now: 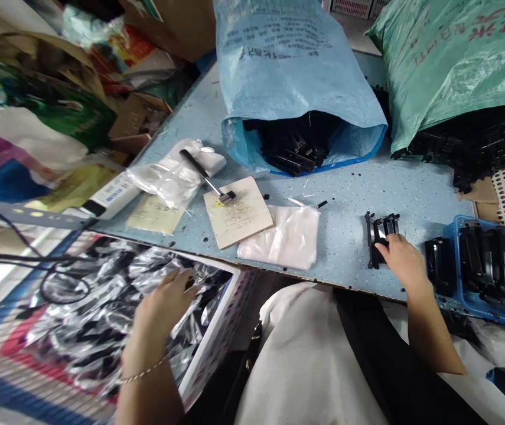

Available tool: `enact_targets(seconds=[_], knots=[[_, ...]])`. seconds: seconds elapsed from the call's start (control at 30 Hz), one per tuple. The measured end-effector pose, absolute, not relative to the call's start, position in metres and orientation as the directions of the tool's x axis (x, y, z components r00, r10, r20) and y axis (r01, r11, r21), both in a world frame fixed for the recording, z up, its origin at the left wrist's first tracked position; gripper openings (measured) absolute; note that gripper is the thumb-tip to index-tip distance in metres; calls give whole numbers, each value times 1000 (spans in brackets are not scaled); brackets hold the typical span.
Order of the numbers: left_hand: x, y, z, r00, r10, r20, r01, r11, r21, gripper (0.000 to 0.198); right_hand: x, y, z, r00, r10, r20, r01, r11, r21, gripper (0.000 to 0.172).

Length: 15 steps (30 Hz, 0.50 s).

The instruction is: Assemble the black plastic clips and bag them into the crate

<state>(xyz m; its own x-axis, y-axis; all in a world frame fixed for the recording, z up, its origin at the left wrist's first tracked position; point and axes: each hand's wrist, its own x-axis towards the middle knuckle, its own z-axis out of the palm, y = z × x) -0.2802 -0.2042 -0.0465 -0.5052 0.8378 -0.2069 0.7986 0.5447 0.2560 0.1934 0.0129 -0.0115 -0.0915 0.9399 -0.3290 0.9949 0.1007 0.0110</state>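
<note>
Already, clear-bagged black parts (101, 313) fill a white plastic crate (210, 337) below the half-open left hand (166, 304), while slim unbagged black plastic pieces (371, 239) lie under the right hand (400, 257), its grip unclear

A speckled pale-blue worktop (345, 198) with a thin brownish front edge spans the middle. Beyond it, pinkish perforated plastic crates (352, 7) show behind a plain grey strip, with a large brown cardboard carton (183, 26) farther left. White glare brightens the lower left edge.
</note>
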Motion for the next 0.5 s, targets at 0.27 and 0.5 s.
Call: enact_targets(seconds=[0.27, 0.5], knots=[[-102, -72, -85, -197, 961, 193, 754, 23, 657, 14, 188, 1, -26, -95, 937, -338, 986, 135, 97, 42], [-97, -37, -107, -131, 991, -4, 617, 84, 782, 19, 201, 8, -44, -153, 883, -444, 731, -201, -652, 40]])
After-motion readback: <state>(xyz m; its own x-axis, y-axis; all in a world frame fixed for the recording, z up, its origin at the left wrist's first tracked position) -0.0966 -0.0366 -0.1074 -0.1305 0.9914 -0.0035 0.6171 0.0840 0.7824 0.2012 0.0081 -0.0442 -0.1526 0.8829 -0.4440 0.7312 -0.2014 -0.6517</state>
